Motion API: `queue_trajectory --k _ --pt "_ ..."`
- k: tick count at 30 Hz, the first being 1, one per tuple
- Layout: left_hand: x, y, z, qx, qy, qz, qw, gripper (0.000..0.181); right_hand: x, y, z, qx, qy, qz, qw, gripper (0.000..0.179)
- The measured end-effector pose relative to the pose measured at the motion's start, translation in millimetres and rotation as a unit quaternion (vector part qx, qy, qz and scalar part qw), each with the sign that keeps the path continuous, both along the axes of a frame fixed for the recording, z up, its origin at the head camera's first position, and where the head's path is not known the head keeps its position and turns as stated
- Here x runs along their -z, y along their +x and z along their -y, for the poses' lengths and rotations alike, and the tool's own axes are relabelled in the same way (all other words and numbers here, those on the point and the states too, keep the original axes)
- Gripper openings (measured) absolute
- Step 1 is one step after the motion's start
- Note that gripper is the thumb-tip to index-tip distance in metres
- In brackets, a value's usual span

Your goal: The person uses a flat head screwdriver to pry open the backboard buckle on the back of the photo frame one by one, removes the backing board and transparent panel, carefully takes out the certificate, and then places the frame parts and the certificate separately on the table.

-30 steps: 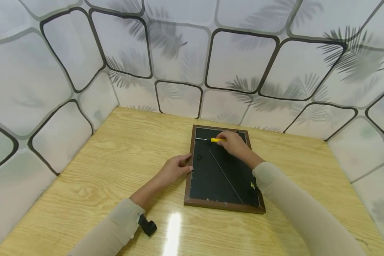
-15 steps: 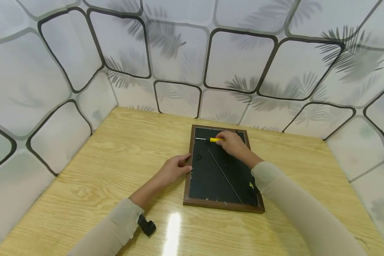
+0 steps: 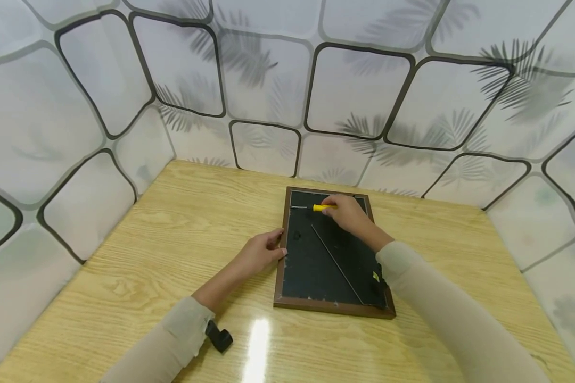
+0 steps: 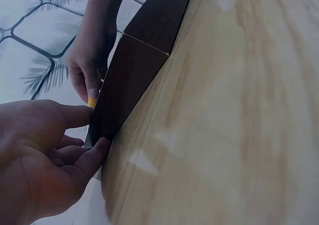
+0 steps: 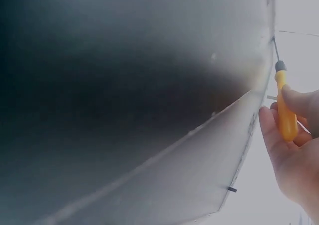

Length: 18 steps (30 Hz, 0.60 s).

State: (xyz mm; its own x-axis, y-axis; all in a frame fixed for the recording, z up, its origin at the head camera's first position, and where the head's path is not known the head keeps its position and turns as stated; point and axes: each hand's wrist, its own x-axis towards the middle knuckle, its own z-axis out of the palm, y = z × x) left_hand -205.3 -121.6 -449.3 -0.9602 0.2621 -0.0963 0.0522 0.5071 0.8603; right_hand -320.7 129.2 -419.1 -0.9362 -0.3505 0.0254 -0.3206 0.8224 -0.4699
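Observation:
A picture frame (image 3: 335, 307) lies face down on the wooden table, its black backing board (image 3: 309, 271) up. My right hand (image 3: 348, 213) grips the yellow handle of a screwdriver (image 5: 286, 110) above the board's far part. The blade points left, its tip at the inner left edge of the frame. At the frame's left side, my left hand (image 3: 259, 255) holds the brown rim between thumb and fingers. In the left wrist view, its fingertips (image 4: 101, 146) touch the dark side of the rim. Part of the handle is hidden in the right hand.
A thin slanted line (image 3: 337, 264) crosses the backing board. Small dark tabs (image 5: 232, 189) stick out along the board's edge. The wooden table (image 3: 187, 213) extends around the frame, and a patterned wall covering (image 3: 268, 80) stands behind and beside it.
The screwdriver and right hand have shifted very slightly, with the blade still at the left inner edge. The left hand keeps its place on the rim.

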Motion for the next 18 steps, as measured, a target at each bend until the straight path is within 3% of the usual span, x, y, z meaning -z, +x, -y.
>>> queue_trajectory --k 9,18 --pt "2.3 0.3 0.6 0.003 0.015 -0.009 0.9998 0.063 -12.3 -4.8 4 -0.004 -0.040 0.009 0.9991 0.027" --pt "4.9 1.3 2.0 -0.009 0.024 0.007 0.9997 0.064 -24.7 -5.5 16 -0.004 -0.057 0.020 0.9981 0.031"
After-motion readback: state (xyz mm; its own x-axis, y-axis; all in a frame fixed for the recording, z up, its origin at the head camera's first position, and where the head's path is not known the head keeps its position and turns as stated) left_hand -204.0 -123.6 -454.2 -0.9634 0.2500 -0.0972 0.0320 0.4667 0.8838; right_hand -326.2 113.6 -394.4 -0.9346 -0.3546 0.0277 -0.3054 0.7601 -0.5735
